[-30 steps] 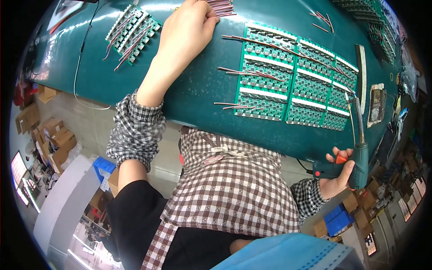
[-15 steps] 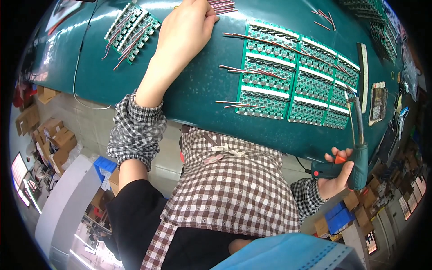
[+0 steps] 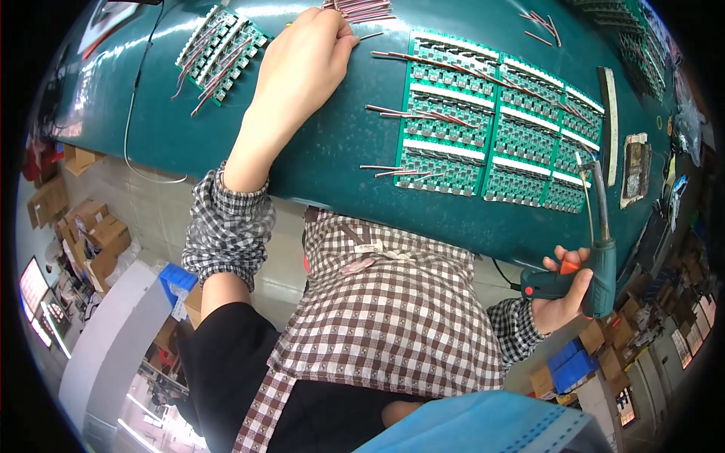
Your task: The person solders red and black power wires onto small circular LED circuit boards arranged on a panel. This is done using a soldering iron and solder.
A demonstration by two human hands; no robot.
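Note:
My left hand (image 3: 306, 68) is closed in a pinch at the far side of the table. A short thin wire (image 3: 371, 35) sticks out to the right from its fingertips. Just beyond them lies a bundle of red, black and white wires (image 3: 361, 9). My right hand (image 3: 566, 298) grips a green soldering gun (image 3: 602, 279) with an orange trigger; its metal tip points away over the right edge of the circuit boards. These green circuit boards (image 3: 445, 124) lie side by side in a block, with several loose wires (image 3: 430, 117) resting across them.
More boards with wires (image 3: 219, 57) lie at the far left, beside a thin cable (image 3: 130, 98). To the right are a pale strip (image 3: 609, 124), a worn metal block (image 3: 635, 172) and a few loose wires (image 3: 545, 29). Stacked boards (image 3: 638, 45) stand at the far right.
My left hand has drawn back slightly from the wire bundle, toward me and left, with a wire now showing at its fingertips. The right hand and soldering gun have hardly moved.

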